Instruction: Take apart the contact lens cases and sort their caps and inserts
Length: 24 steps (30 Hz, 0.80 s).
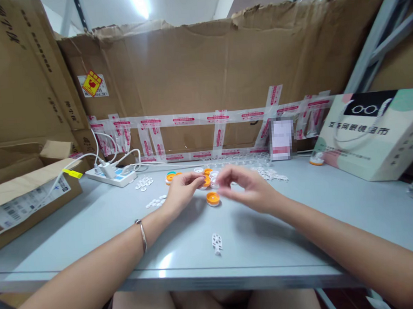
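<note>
My left hand (185, 189) is closed in a pinch, thumb against fingertips, just over an orange round part (205, 182). What the fingertips hold is too small to make out. To the right, my right hand (248, 188) hovers with fingers curved and apart from the thumb, a little blurred and with nothing visible in it. Between and below the hands stands an orange round cup with a white base (212, 199). Nearer the front edge lies a small white openwork plastic piece (217, 244). More orange, white and green round parts (171, 176) are partly hidden behind my left hand.
Small white discs (156, 202) lie left of my hands, with another group (144, 183) behind. White pieces (270, 174) are spread at the right rear. A power strip (111, 175), cardboard box (34, 197), paper bag (370, 140) and upright phone-like object (281, 140) stand around the table.
</note>
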{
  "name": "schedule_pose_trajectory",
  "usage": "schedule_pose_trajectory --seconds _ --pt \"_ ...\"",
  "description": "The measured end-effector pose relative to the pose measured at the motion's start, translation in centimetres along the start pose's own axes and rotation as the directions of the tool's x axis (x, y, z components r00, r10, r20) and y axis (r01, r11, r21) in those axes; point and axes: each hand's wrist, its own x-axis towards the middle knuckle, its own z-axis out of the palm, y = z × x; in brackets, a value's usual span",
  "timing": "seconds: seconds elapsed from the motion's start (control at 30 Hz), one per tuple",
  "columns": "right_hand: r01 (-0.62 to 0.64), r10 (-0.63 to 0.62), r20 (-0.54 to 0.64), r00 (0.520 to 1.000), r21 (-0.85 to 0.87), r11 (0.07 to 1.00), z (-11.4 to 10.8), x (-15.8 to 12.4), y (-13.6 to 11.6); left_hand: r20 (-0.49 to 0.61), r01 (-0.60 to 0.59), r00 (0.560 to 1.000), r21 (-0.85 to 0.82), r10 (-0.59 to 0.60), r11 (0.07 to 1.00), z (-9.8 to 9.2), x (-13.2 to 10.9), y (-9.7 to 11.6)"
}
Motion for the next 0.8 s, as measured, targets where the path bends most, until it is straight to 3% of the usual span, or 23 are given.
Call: schedule_pose_trajectory --seconds 0.03,0.1,0.17,0.3,0.43,0.5,0.57,0.63,0.67,0.73,0.8 --pt "0.017 -0.012 0.140 0.990 -0.033 0.999 0.1 -0.3 -0.6 -0.006 -0.017 1.000 0.004 0.017 1.000 -0.2 0.1 0.0" --pt "0.011 0.035 0.425 0.904 -0.106 0.994 0.6 -0.8 -1.4 -0.014 -0.047 0.999 0.019 0.047 0.999 -0.4 0.1 0.0" --pt "-0.003 0.092 0.570 0.816 -0.156 0.988 1.3 -1.0 -1.7 -0.026 -0.066 0.997 0.038 0.067 0.997 -0.6 0.2 0.0" --pt "-0.012 0.113 0.640 0.760 -0.161 0.987 2.1 -0.9 -1.4 0.040 -0.122 0.992 0.168 0.117 0.978 -0.7 0.1 0.0" --pt "-0.109 0.256 0.646 0.720 -0.258 0.960 0.1 -0.5 -0.8 0.216 -0.222 0.965 0.379 0.148 0.898 -0.5 -0.2 -0.1" --pt "-0.155 0.353 0.581 0.733 -0.363 0.919 -2.4 -0.3 0.0 0.290 -0.256 0.948 0.459 0.129 0.851 -0.4 -0.4 -0.2" --pt "-0.247 0.453 0.433 0.779 -0.452 0.857 -5.8 -0.1 1.5 0.325 -0.275 0.939 0.514 0.112 0.813 -0.5 -0.5 -0.5" --pt "-0.381 0.528 0.148 0.836 -0.536 0.754 -9.3 0.0 3.5 0.341 -0.277 0.935 0.546 0.092 0.791 -0.6 -0.5 -0.8" --pt "-0.458 0.540 -0.024 0.841 -0.562 0.689 -10.9 -0.1 4.8 0.349 -0.279 0.933 0.554 0.085 0.784 -0.6 -0.5 -0.9" --pt "-0.575 0.515 -0.289 0.807 -0.580 0.576 -13.3 -0.2 7.3 0.364 -0.284 0.928 0.558 0.078 0.780 -0.7 -0.4 -1.1" --pt "-0.658 0.482 -0.451 0.751 -0.577 0.485 -14.4 -0.4 9.5 0.378 -0.295 0.922 0.551 0.082 0.781 -0.7 -0.4 -1.0"
